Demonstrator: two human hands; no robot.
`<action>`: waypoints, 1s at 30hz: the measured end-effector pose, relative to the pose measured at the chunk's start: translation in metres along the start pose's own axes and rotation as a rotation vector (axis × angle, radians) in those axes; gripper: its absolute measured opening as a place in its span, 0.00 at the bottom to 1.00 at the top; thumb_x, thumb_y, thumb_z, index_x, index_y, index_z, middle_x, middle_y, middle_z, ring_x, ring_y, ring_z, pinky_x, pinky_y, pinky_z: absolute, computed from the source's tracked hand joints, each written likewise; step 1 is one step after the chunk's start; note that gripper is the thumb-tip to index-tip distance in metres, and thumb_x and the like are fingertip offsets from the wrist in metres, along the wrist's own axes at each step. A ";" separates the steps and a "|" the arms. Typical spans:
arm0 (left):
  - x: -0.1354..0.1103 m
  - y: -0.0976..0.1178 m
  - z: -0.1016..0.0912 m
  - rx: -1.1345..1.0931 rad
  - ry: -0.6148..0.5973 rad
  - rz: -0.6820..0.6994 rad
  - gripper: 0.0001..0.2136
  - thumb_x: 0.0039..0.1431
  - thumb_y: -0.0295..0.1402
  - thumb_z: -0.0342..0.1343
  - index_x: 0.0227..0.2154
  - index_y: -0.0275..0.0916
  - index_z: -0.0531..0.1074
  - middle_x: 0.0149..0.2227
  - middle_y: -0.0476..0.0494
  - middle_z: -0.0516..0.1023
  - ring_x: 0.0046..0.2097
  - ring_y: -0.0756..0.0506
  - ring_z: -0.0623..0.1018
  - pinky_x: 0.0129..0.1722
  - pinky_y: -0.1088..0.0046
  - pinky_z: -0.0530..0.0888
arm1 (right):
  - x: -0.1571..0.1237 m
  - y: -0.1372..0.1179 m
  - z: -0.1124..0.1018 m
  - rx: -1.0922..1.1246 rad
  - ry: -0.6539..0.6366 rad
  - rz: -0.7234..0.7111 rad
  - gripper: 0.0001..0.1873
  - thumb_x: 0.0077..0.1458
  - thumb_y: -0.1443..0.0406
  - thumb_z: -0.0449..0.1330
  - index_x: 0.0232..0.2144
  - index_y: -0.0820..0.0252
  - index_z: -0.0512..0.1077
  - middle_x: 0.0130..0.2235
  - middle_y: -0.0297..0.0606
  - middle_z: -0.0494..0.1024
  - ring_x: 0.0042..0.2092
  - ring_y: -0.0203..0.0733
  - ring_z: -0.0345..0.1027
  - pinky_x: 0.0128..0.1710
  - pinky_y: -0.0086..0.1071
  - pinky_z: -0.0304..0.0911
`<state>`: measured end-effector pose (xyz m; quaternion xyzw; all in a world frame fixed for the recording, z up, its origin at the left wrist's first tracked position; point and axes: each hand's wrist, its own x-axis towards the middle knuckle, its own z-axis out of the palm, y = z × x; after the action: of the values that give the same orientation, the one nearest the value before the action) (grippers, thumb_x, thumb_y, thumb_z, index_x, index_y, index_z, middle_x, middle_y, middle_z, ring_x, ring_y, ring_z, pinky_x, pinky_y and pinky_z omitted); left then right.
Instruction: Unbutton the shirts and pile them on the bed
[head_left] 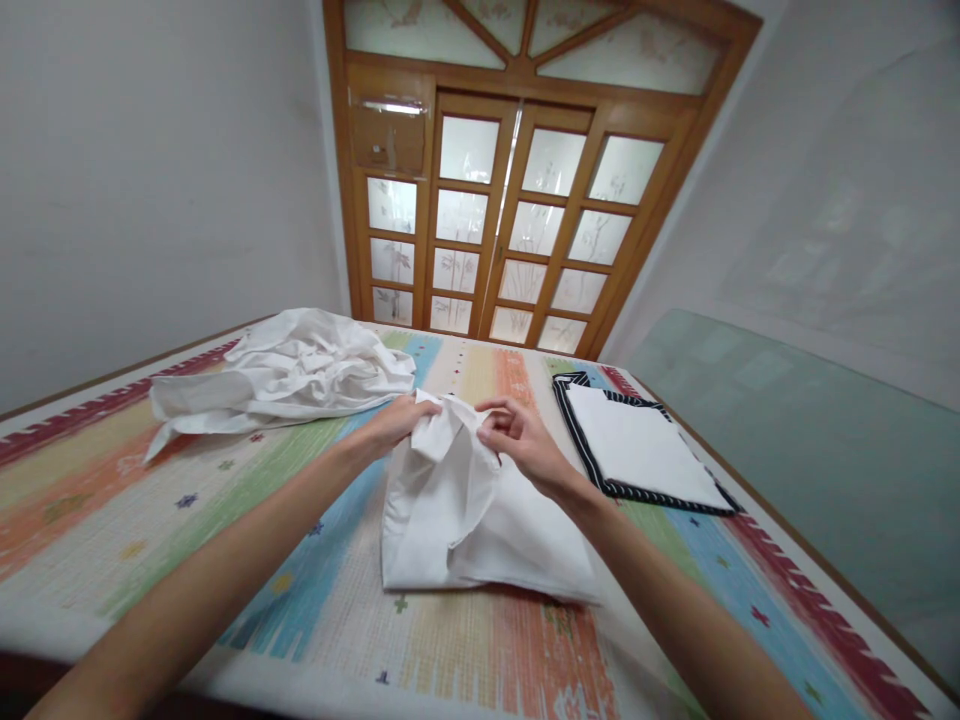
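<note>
A white cloth garment [480, 540] lies partly folded on the striped bed cover in front of me, its upper part lifted and creased. My left hand [405, 418] pinches the cloth at its upper left, fingers closed on the fabric. At the upper right of the same piece, my right hand [521, 440] has thumb and fingers curled together on the raised edge. The exact kind of garment cannot be made out. Some fingertips are hidden behind the cloth.
A loose heap of white cloth [300, 365] lies at the far left. On the right rests a folded white piece [645, 445] on top of black-and-white striped fabric [577, 430]. A pale green headboard [787, 430] borders the right side, and wooden glazed doors [487, 210] stand beyond.
</note>
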<state>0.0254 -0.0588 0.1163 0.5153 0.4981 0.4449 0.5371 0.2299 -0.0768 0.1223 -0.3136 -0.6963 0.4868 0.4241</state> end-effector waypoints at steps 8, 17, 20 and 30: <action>0.004 0.017 -0.001 0.176 0.095 0.255 0.11 0.47 0.41 0.55 0.20 0.37 0.70 0.21 0.49 0.72 0.23 0.50 0.69 0.20 0.77 0.62 | -0.007 -0.020 -0.055 -0.584 0.554 -0.268 0.10 0.48 0.64 0.57 0.35 0.60 0.71 0.24 0.30 0.69 0.25 0.35 0.62 0.28 0.29 0.60; 0.032 0.083 -0.050 0.268 0.477 0.602 0.09 0.46 0.35 0.50 0.16 0.37 0.63 0.17 0.52 0.61 0.21 0.53 0.61 0.19 0.79 0.56 | -0.013 -0.021 -0.133 -1.181 0.971 -0.157 0.09 0.46 0.65 0.55 0.30 0.59 0.74 0.23 0.36 0.73 0.27 0.43 0.67 0.33 0.34 0.61; 0.033 0.085 -0.068 0.361 0.596 0.615 0.10 0.46 0.34 0.49 0.15 0.38 0.61 0.16 0.53 0.60 0.21 0.53 0.59 0.18 0.79 0.54 | -0.022 -0.011 -0.157 -1.222 0.683 0.146 0.05 0.42 0.66 0.57 0.21 0.59 0.73 0.21 0.36 0.73 0.26 0.42 0.66 0.29 0.32 0.58; 0.012 0.064 -0.038 0.455 0.096 0.398 0.10 0.47 0.39 0.51 0.20 0.37 0.69 0.20 0.51 0.69 0.23 0.50 0.67 0.22 0.77 0.62 | -0.005 0.005 -0.102 -0.965 -0.121 0.064 0.10 0.54 0.61 0.57 0.36 0.59 0.76 0.31 0.38 0.78 0.29 0.38 0.69 0.31 0.31 0.61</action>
<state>-0.0090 -0.0379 0.1802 0.6881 0.4990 0.4422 0.2862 0.3239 -0.0376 0.1332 -0.4668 -0.8559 0.1386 0.1740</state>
